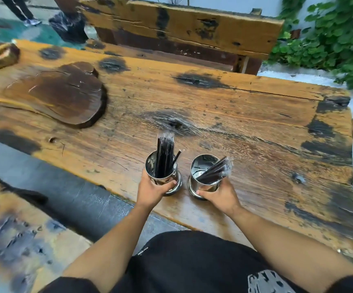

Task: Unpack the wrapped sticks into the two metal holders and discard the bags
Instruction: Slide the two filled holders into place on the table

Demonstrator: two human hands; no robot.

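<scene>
Two shiny metal holders stand side by side near the front edge of a worn wooden table. My left hand grips the left holder, which holds an upright bundle of black sticks in clear wrap and one loose stick. My right hand grips the right holder. A second wrapped bundle of black sticks leans across its rim toward the right.
A dark round wooden slab lies on the table's left part, with a small wooden block at the far left corner. A wooden bench back stands behind the table, green plants to the right, another bench at lower left.
</scene>
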